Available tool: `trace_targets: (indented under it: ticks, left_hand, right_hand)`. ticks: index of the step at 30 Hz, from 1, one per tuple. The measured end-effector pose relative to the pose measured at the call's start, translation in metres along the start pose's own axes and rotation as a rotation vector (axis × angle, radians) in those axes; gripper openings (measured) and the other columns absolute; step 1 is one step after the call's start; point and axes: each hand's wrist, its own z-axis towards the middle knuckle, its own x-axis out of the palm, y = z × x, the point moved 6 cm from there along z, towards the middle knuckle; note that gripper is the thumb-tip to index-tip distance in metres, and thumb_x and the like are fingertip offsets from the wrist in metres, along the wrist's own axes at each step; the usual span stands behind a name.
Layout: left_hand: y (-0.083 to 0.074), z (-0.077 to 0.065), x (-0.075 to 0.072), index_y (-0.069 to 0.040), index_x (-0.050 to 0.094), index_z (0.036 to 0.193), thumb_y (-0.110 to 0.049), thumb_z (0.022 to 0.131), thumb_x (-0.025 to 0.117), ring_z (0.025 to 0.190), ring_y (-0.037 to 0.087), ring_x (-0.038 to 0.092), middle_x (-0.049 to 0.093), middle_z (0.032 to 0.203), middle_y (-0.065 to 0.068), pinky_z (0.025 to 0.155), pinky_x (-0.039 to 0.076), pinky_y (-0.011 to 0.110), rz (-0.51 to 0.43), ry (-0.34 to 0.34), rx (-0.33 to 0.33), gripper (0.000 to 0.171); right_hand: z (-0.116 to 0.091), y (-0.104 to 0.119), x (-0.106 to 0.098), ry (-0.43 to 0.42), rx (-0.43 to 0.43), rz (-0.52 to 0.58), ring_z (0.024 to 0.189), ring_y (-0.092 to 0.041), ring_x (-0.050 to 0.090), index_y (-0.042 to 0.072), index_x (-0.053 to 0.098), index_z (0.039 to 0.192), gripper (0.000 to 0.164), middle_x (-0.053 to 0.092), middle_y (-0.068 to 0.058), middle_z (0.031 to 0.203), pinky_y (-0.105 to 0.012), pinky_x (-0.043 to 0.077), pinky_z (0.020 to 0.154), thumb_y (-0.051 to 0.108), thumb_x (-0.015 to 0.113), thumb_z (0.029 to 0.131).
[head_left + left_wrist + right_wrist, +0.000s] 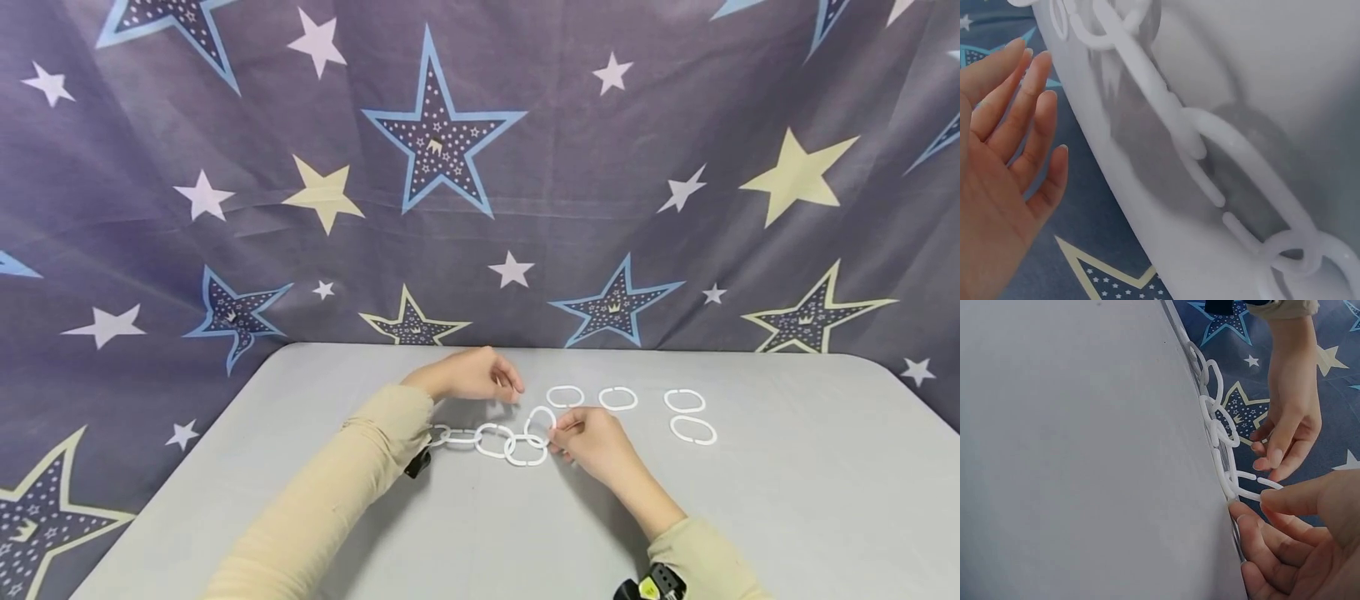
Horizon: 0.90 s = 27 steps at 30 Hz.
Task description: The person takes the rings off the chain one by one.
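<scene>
A chain of white oval plastic links lies across the table, seen large in the left wrist view. My right hand pinches the link at its right end between thumb and fingers. In the right wrist view that link is tilted up and has a small gap in its side. Just above the chain hovers my left hand, fingers loosely bent, holding nothing. Its palm and spread fingers show in the left wrist view. The left sleeve covers the chain's left end in the head view.
Several loose white links lie to the right: two in the back row, and a pair farther right. The grey table ends against a star-patterned cloth.
</scene>
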Motion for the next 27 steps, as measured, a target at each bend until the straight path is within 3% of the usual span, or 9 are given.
trace_targets:
  ticks: [5, 13, 27]
  left_hand:
    - [-0.003, -0.008, 0.008, -0.010, 0.075, 0.098, -0.014, 0.088, 0.074, 0.078, 0.007, 0.063, 0.071, 0.083, -0.006, 0.075, 0.050, 0.024, 0.004, 0.042, -0.011, 0.010]
    - [-0.006, -0.018, 0.015, -0.028, 0.075, 0.086, -0.031, 0.085, 0.077, 0.073, 0.003, 0.060, 0.066, 0.077, -0.018, 0.072, 0.047, 0.027, 0.187, 0.010, -0.064, 0.004]
    - [-0.013, -0.020, 0.028, -0.033, 0.075, 0.082, -0.035, 0.083, 0.079, 0.072, -0.002, 0.058, 0.065, 0.076, -0.023, 0.076, 0.046, 0.030, 0.284, -0.006, -0.092, 0.005]
  right_hand:
    - [0.000, 0.000, 0.001, 0.001, -0.003, 0.008, 0.053, -0.016, 0.061, -0.001, 0.068, 0.082, 0.004, 0.069, -0.007, 0.066, -0.028, 0.047, 0.051, 0.001, 0.070, 0.085]
    - [-0.001, 0.000, 0.000, 0.000, -0.004, 0.003, 0.053, -0.016, 0.061, -0.001, 0.068, 0.082, 0.004, 0.069, -0.007, 0.067, -0.028, 0.046, 0.050, 0.002, 0.070, 0.085]
    - [-0.001, 0.001, 0.001, -0.005, -0.011, -0.002, 0.053, -0.016, 0.062, -0.001, 0.068, 0.082, 0.004, 0.069, -0.007, 0.067, -0.028, 0.045, 0.050, 0.002, 0.069, 0.085]
